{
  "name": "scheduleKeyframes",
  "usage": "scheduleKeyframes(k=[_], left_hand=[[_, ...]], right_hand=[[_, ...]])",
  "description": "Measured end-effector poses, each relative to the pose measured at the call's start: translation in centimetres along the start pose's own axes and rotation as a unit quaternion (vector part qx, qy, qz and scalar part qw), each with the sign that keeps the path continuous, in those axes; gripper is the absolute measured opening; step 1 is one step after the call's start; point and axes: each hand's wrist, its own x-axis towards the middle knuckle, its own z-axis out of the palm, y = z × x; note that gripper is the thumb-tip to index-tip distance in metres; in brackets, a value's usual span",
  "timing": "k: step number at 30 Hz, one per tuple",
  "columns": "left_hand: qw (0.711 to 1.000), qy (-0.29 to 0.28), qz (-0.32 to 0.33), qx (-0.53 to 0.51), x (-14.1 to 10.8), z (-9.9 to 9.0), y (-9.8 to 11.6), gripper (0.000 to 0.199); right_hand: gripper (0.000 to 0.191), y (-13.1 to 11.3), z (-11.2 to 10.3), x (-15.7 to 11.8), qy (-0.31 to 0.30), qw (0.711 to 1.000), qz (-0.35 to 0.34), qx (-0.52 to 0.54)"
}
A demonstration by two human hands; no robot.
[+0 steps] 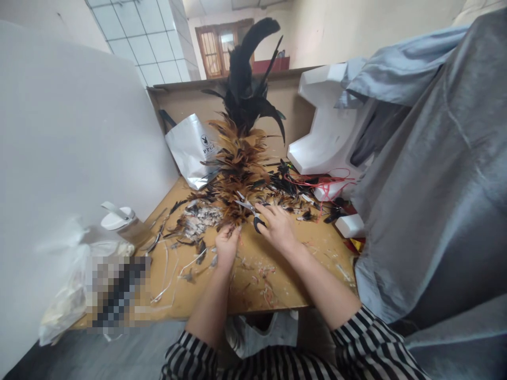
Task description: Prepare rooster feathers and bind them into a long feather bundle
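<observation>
At the middle of the worktable (pixel 253 298), a tall feather plume (pixel 242 153) is held upright near its base by the nearly closed left hand (pixel 227 245), while scissors (pixel 247 206) with parted blades are gripped in the curled right hand (pixel 280 228). Brown and black layers appear largely built up — the lower end is judged unfinished, with loose feathers (pixel 201 248) left unattached. The tan surface is littered with scraps — enclosed by a pale partition (pixel 79 116) and grey cloth (pixel 428 184), with a tiled wall (pixel 138 31) beyond.
</observation>
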Motion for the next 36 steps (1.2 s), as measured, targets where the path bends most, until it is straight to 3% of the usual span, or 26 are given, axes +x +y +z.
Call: scheduleKeyframes(k=[10,17,24,31,36], left_hand=[[1.000,-0.006,-0.003,-0.018,-0.4,0.3,1.0,0.022],[0.998,0.011,-0.013,-0.054,-0.5,0.6,1.4,0.027],[1.000,0.017,-0.010,-0.015,-0.4,0.4,1.8,0.024],[0.999,0.028,0.002,-0.020,-0.4,0.5,1.6,0.027],[0.997,0.070,-0.023,-0.027,-0.4,0.7,1.1,0.030]], right_hand=[[0.048,-0.6,-2.0,1.0,0.050,0.998,0.001,-0.041],[0.041,-0.7,-2.3,1.7,0.021,1.000,-0.003,0.008],[0.052,0.4,-2.8,-1.4,0.075,0.997,0.005,-0.006],[0.050,2.9,-1.9,-6.0,0.008,0.995,-0.011,-0.097],[0.049,0.9,-0.7,-5.5,-0.031,0.998,0.025,-0.054]])
